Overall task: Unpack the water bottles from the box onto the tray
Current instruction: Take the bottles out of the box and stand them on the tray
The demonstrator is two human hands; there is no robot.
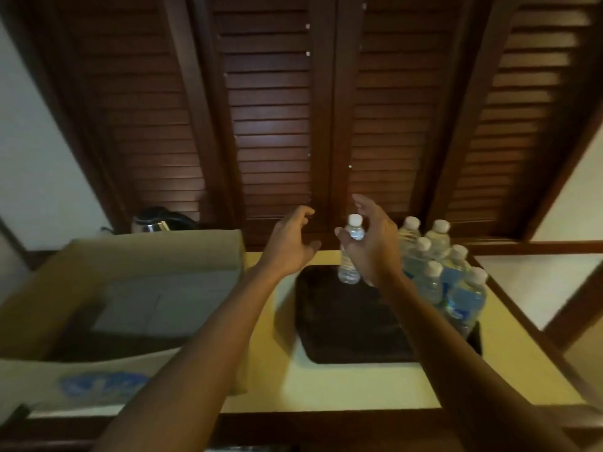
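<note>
A single clear water bottle (349, 269) with a white cap stands upright at the far left corner of the dark tray (342, 324). My right hand (372, 246) hovers just right of its neck, fingers spread and thumb close to its shoulder, with no firm hold visible. My left hand (292, 244) floats between the box and the tray, fingers loosely curled, holding nothing. Several more capped bottles (437, 265) stand packed together along the tray's right side. The open cardboard box (156, 247) sits on the left, and only its bare bottom shows.
The tray and box rest on a yellowish counter (326, 389) with a dark wooden edge. A kettle (153, 223) stands behind the box. Dark louvred wooden doors (277, 125) rise right behind the counter.
</note>
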